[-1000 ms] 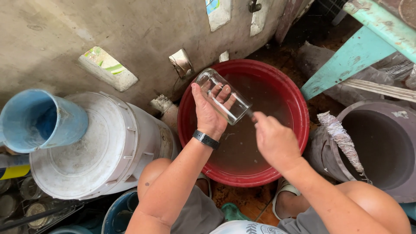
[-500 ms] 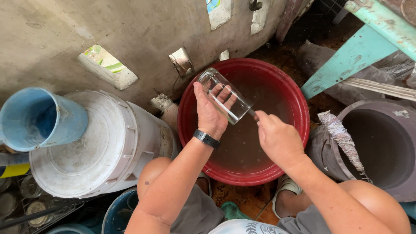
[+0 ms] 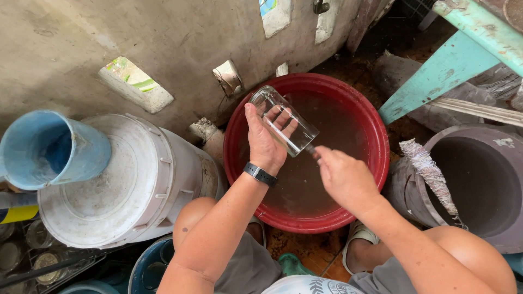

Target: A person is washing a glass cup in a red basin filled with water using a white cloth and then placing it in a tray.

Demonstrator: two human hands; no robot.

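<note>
A big red tub (image 3: 376, 136) is sitting on the ground with brownish water in it. Beside it, a white bucket (image 3: 117, 185) is lying tipped with a blue cup (image 3: 49, 149) on it. The left hand (image 3: 264, 144) is wrapping around a see-through glass jar (image 3: 283, 121), tilted over the tub. The right hand (image 3: 346, 177) is pinching something thin at the jar's mouth.
</note>
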